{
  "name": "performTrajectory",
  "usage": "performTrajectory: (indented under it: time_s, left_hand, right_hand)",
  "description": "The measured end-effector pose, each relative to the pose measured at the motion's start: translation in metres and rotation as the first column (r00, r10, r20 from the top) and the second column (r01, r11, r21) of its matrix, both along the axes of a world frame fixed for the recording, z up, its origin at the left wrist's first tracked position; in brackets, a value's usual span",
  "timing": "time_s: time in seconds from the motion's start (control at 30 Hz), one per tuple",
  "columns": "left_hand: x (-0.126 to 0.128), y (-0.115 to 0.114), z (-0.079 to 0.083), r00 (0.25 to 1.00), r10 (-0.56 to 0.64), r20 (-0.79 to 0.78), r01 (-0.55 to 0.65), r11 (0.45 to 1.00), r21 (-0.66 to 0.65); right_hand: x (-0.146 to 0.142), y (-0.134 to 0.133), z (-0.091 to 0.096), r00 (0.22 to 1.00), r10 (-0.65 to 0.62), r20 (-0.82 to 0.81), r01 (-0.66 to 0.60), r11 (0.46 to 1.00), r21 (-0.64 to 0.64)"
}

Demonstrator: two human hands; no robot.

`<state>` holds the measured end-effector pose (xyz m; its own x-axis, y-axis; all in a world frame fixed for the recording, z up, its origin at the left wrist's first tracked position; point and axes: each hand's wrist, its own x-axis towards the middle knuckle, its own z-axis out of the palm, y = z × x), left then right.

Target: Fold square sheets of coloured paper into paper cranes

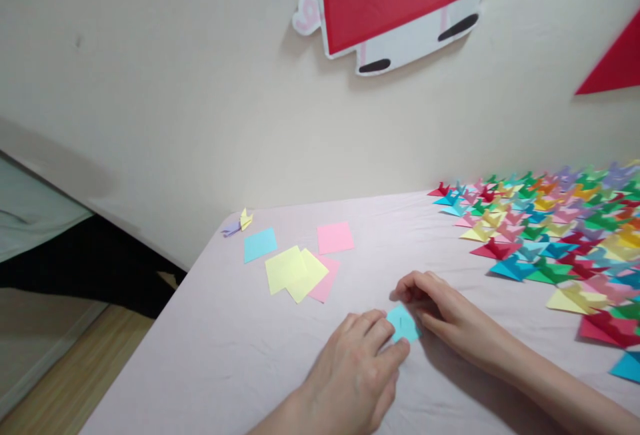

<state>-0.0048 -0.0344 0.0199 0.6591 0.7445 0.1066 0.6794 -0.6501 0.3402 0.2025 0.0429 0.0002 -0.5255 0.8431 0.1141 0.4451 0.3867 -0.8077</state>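
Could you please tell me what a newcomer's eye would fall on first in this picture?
Probably the dense crowd of many-coloured folded paper figures spread over the right side of the table. Next might come the large red-and-white decoration at the top of the wall. Then, low and near the centre, a small light-blue paper lies between the left hand and the right hand.

Your left hand [357, 365] is palm down, fingers [377, 333] bent; your right hand [440, 301] curls inward, its forearm [540, 378] slanting from lower right.
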Motion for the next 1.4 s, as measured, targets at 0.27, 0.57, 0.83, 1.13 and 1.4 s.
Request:
performTrajectory:
  time_s: [0.27, 0.57, 0.83, 1.13, 1.4]
  left_hand:
    - [0.020, 0.000, -0.003, 0.972, 0.225, -0.073, -0.226, 0.974, -0.002]
    - [0.022, 0.005, 0.004, 0.963, 0.254, -0.084, -0.255, 0.967, 0.004]
    - [0.010, 0.008, -0.006, 0.983, 0.175, 0.062, -0.179, 0.982, 0.057]
    - [0.008, 0.008, -0.009, 0.951, 0.162, 0.264, -0.168, 0.986, 0.001]
    - [0.010, 0.010, -0.004, 0.939, 0.202, 0.279, -0.197, 0.979, -0.046]
  right_hand:
    - [0.008, -0.012, 0.018, 0.996, 0.041, 0.073, -0.054, 0.979, 0.196]
    - [0.005, -0.045, 0.013, 0.960, 0.137, 0.242, -0.219, 0.909, 0.354]
    - [0.010, -0.044, 0.015, 0.960, 0.174, 0.221, -0.253, 0.879, 0.405]
    - [0.005, -0.037, 0.002, 0.965, 0.109, 0.240, -0.188, 0.923, 0.335]
    - [0.012, -0.030, -0.003, 0.987, 0.041, 0.157, -0.096, 0.928, 0.359]
